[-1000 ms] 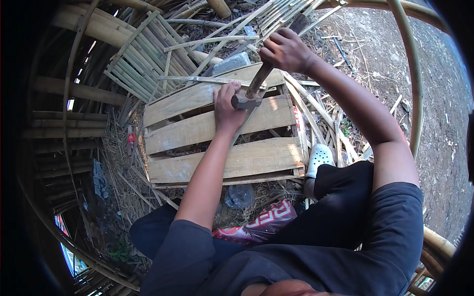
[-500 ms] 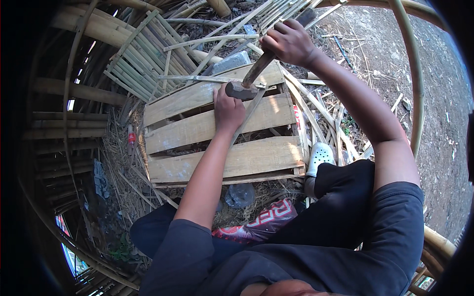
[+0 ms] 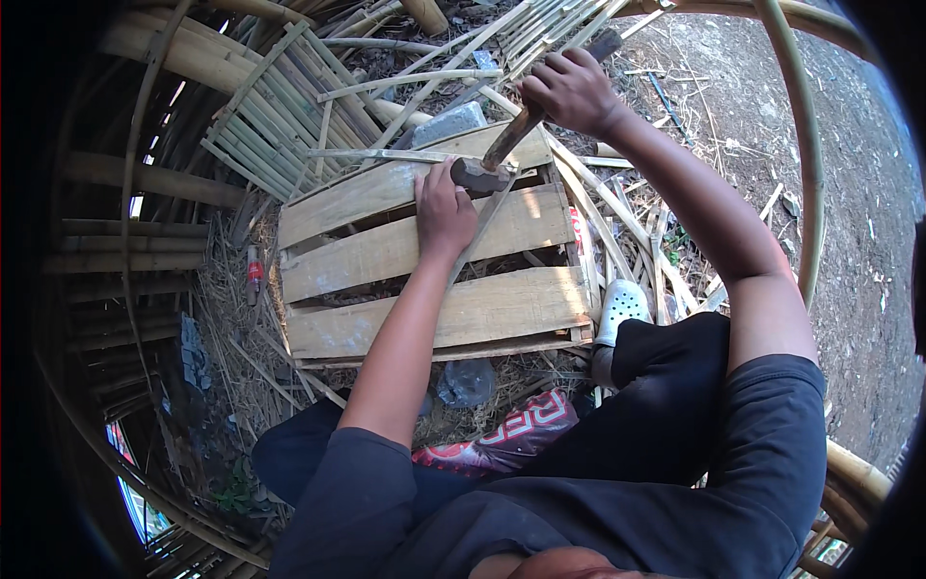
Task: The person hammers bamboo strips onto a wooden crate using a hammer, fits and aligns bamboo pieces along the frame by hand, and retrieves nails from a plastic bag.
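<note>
My right hand (image 3: 571, 92) is wrapped round the wooden handle of a hammer (image 3: 511, 140), gripping it well up the shaft. The dark, blunt hammer head hangs low over a slatted wooden crate (image 3: 434, 314), right beside the fingers of my left hand (image 3: 445, 212). That hand rests on the crate with its fingers closed at a thin bamboo strip (image 3: 485, 227) that slants across the slats. Another split bamboo strip (image 3: 386, 153) lies across the crate's far edge and meets the slanting one under the hammer head. My left fingertips are partly hidden, as is the strips' crossing.
A grey block (image 3: 453, 123) sits just beyond the crate. Further left leans a bamboo slat panel (image 3: 280, 106). Loose strips (image 3: 617, 212) litter the ground at right, near my pale clog (image 3: 625, 307). A plastic bottle (image 3: 255, 270) lies left; a bamboo pole (image 3: 805, 145) curves at right.
The hammer head has shifted slightly to the right, and my right hand has moved a little right with it. My left hand stays at nearly the same spot on the crate.
</note>
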